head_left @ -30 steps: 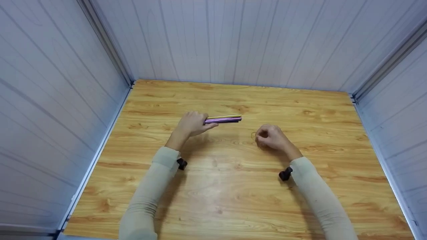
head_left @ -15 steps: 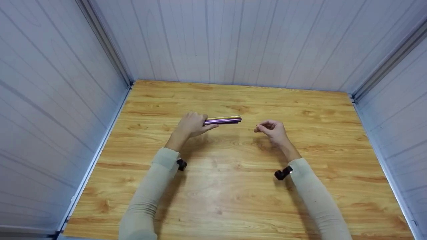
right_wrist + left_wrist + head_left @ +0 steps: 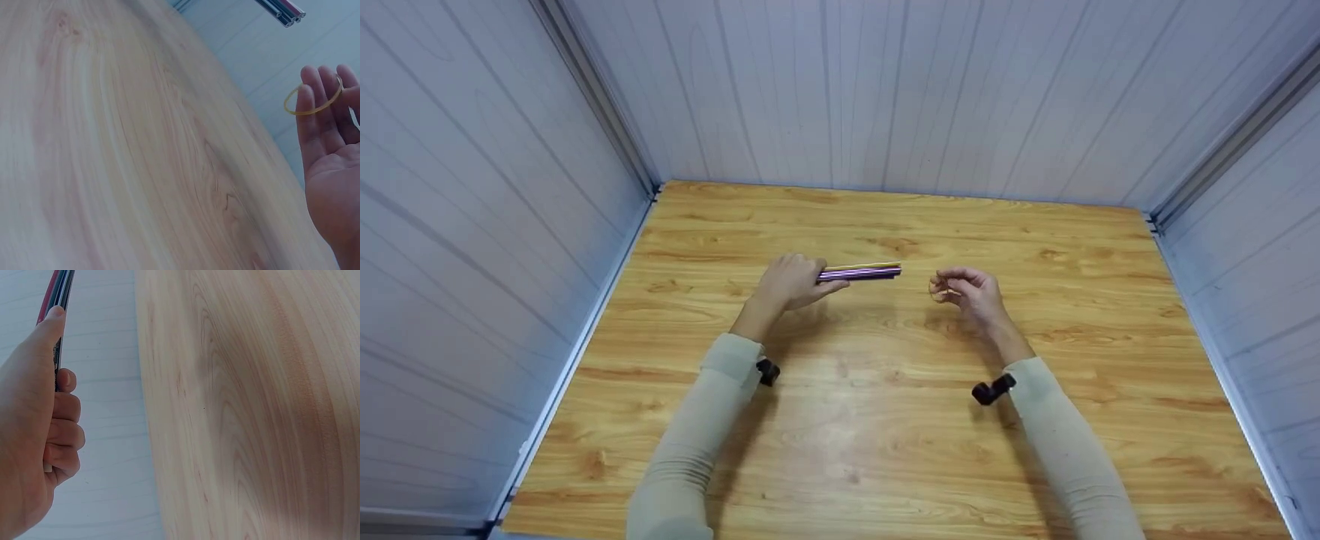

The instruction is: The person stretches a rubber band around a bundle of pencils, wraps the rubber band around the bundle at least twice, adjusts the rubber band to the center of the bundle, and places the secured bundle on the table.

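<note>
My left hand grips a bundle of slim, shiny pencils in yellow, purple and dark colours, held above the table and pointing right. In the left wrist view its fingers curl round the bundle while the thumb lies along the pencils. My right hand is just right of the free pencil ends, apart from them. It holds a thin yellow rubber band at the fingertips, looped across the spread fingers. The bundle's blunt ends show at the top of the right wrist view.
The wood-grain table lies under both hands. Pale panel walls close it in at the back and on both sides. A small black wrist camera sits at each sleeve cuff.
My right hand has risen from the table, its fingers turning upward and spreading within the rubber band. My left hand and the pencils have stayed almost still.
</note>
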`<state>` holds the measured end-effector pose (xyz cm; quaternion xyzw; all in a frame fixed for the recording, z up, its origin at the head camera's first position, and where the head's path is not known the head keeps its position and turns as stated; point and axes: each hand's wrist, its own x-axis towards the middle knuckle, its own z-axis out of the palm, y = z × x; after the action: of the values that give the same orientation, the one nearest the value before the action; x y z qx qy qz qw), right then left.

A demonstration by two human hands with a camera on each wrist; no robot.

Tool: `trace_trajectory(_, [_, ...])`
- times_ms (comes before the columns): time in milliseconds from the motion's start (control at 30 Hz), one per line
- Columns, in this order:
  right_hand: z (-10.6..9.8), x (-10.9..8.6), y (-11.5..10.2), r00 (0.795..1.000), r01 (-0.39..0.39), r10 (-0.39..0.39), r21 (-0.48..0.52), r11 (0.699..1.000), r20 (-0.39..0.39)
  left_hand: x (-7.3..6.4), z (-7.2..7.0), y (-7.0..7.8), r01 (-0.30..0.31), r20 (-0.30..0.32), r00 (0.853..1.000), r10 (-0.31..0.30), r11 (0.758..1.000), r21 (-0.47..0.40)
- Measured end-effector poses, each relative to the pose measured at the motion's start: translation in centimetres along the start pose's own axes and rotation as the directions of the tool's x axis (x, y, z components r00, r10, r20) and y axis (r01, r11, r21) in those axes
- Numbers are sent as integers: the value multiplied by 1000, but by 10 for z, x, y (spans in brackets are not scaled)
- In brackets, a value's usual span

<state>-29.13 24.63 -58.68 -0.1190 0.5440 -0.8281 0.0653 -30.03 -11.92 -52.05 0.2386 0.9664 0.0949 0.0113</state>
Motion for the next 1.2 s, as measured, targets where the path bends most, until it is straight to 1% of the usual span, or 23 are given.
trace_trajectory(100, [1, 0, -1, 1000, 6, -6, -27, 1000, 20, 0, 0, 0, -4, -5, 1000, 4, 1000, 0])
trace_trajectory(233, [3, 1, -4, 1000, 12, -11, -64, 998, 20, 0, 1, 0, -7, -8, 1000, 7, 1000, -8])
trace_trajectory(300, [5, 1, -7, 1000, 16, -15, -58, 998, 16, 0, 1, -1, -7, -7, 1000, 7, 1000, -12])
trace_trajectory(400, [6, 3, -13, 999, 36, -36, -23, 999, 26, 0, 1, -1, -7, -9, 1000, 7, 1000, -8])
trace_trajectory(467, [7, 4, -18, 997, 54, -54, 0, 999, 56, 0, 1, -1, -7, -11, 1000, 7, 1000, -2])
trace_trajectory(600, [9, 6, -28, 989, 63, -61, -11, 998, 131, 0, 1, -1, -12, -12, 1000, 12, 1000, 13])
trace_trajectory(667, [10, 5, -32, 985, 63, -57, -29, 998, 165, 0, 0, -1, -15, -13, 1000, 16, 1000, 21])
trace_trajectory(800, [13, 4, -33, 979, 69, -50, -92, 993, 197, 0, -1, -2, -11, -15, 1000, 11, 1000, 15])
trace_trajectory(933, [13, 3, -27, 981, 57, -24, -166, 984, 195, 0, -2, -2, -9, -13, 1000, 9, 1000, 18])
trace_trajectory(1067, [13, 4, -21, 985, 49, -15, -194, 980, 175, 1, -4, -3, -5, -4, 1000, 6, 1000, 18])
trace_trajectory(1200, [19, 8, -17, 986, 57, -22, -218, 974, 163, 2, -8, -2, 1, 3, 1000, -1, 1000, 3])
